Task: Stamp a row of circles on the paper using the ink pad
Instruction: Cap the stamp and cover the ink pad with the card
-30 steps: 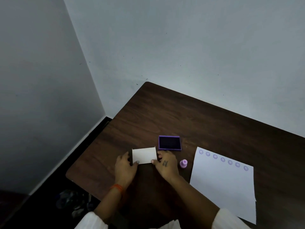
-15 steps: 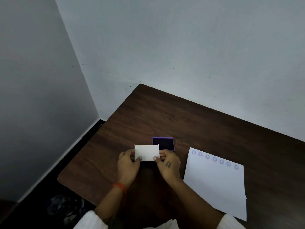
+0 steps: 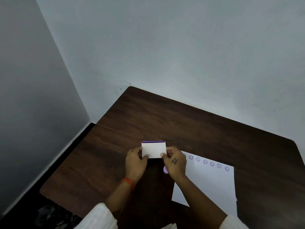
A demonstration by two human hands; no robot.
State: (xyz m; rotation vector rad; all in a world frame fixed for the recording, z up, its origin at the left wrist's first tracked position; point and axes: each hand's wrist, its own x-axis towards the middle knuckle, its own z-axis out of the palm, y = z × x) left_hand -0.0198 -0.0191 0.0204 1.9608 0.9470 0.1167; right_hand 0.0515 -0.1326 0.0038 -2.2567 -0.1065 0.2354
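Observation:
My left hand (image 3: pixel 135 162) and my right hand (image 3: pixel 175 161) each pinch one side of a white rectangular lid (image 3: pixel 153 150). The lid sits over the purple ink pad (image 3: pixel 153 141), so only the pad's far purple edge shows. A small pink round stamp (image 3: pixel 165 170) stands on the table, mostly hidden under my right hand. The white paper (image 3: pixel 209 184) lies to the right, with a row of several purple circles (image 3: pixel 205 161) along its top edge.
The dark wooden table (image 3: pixel 181 126) stands in a corner, with grey walls behind and to the left. Its left edge drops to a dark floor, where some dim objects (image 3: pixel 49 215) lie.
Both hands have carried the white lid away from me and onto the purple ink pad, which showed open before and is now almost covered.

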